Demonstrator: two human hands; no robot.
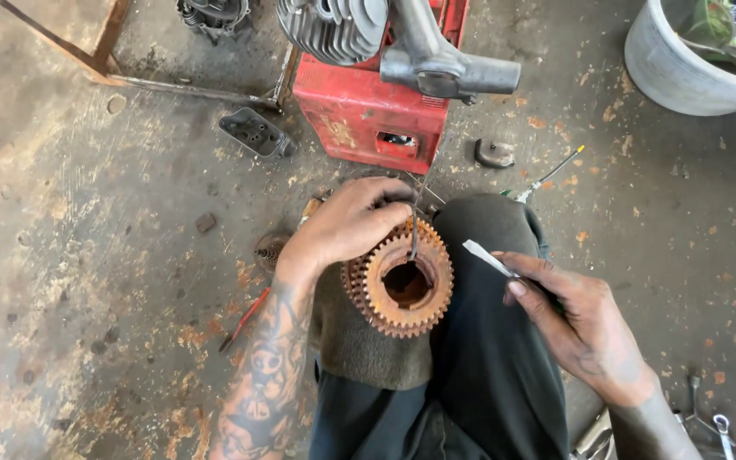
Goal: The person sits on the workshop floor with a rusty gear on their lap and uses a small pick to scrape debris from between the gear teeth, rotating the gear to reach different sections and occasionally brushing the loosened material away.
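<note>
A rusty ring-shaped toothed iron core (402,285) rests on my knee, on a dark cloth. My left hand (347,226) grips its upper left rim, and a thin wire runs from under the fingers down over the core's face. My right hand (572,319) is to the right of the core, apart from it, pinching a thin flat grey strip (485,256) whose tip points up and left toward the core.
A red metal box (368,115) with a grey finned engine part (334,25) on top stands just ahead. A screwdriver (551,175), a small round metal cap (494,153) and a black plate (255,134) lie on the concrete floor. A white bucket (683,72) stands top right. Red-handled pliers (244,319) lie on my left.
</note>
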